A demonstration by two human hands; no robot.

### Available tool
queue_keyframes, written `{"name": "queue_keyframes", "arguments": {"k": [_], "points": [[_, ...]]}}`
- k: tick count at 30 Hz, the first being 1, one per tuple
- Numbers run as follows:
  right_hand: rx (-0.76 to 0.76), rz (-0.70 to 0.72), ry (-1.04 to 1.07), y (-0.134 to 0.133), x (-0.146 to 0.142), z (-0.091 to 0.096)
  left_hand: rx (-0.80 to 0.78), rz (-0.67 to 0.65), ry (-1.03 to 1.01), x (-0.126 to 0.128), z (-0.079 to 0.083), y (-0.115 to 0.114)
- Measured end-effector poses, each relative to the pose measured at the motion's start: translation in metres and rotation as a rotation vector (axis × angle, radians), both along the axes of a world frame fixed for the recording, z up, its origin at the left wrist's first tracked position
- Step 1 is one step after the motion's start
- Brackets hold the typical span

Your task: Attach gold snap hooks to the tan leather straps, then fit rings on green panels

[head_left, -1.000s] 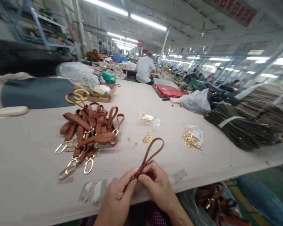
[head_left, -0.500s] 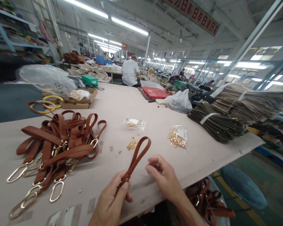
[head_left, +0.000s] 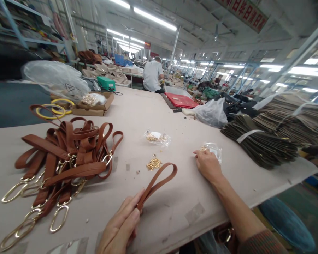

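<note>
My left hand (head_left: 122,224) is closed round the lower end of a brown leather wrist strap (head_left: 159,181). The strap's loop stands up past my fingers, and its lower end is hidden in my grip. Farther right, my right hand (head_left: 208,164) reaches over the small gold rivets at a clear plastic bag (head_left: 216,151). Its fingers are bent together, and whatever is between the tips is hidden. A loose heap of gold rivets (head_left: 153,163) lies beyond the strap loop, with another clear bag of gold pieces (head_left: 157,137) behind it.
Many brown leather straps (head_left: 69,155) with gold clips are piled at left. Behind them are yellow rings (head_left: 51,111) and a cardboard tray (head_left: 92,109). Bundled dark pieces (head_left: 262,141) lie at right, near a blue stool (head_left: 287,224). A person (head_left: 152,76) sits beyond the table.
My right hand has moved forward and right, from beside the strap to the right-hand bag of gold rivets. My left hand still holds the strap, now turned slightly. The view has shifted a little.
</note>
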State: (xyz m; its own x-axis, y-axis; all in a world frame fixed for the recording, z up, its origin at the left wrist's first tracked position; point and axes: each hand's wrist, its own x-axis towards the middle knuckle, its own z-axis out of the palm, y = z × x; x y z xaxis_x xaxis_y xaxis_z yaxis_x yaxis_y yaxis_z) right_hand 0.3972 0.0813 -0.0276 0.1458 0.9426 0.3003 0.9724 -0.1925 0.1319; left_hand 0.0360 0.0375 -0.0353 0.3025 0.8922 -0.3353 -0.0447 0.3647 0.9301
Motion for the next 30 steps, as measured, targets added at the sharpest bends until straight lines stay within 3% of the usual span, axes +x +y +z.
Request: {"name": "queue_keyframes", "arguments": {"k": [5,11,13,16,19,23,30], "points": [[-0.035,0.029,-0.037,0.009,0.006,0.003,0.139,0.004,-0.078,0.000,0.006,-0.003],[0.030,0.044,0.064,0.009,0.001,0.001,0.102,-0.039,-0.207,0.004,0.009,0.003],[0.141,0.028,0.347,-0.002,-0.019,-0.001,0.065,-0.005,-0.218,0.007,0.010,0.003],[0.288,0.053,0.950,-0.030,-0.071,0.002,0.020,0.020,-0.184,0.011,0.013,0.001],[0.302,0.102,1.209,-0.061,-0.132,0.007,0.077,0.021,-0.085,0.013,0.016,-0.001],[0.290,0.231,1.212,-0.086,-0.183,0.006,0.214,0.011,-0.013,0.014,0.013,-0.003],[0.271,0.361,0.997,-0.086,-0.200,-0.004,0.288,0.022,0.000,0.015,0.007,-0.008]]}}
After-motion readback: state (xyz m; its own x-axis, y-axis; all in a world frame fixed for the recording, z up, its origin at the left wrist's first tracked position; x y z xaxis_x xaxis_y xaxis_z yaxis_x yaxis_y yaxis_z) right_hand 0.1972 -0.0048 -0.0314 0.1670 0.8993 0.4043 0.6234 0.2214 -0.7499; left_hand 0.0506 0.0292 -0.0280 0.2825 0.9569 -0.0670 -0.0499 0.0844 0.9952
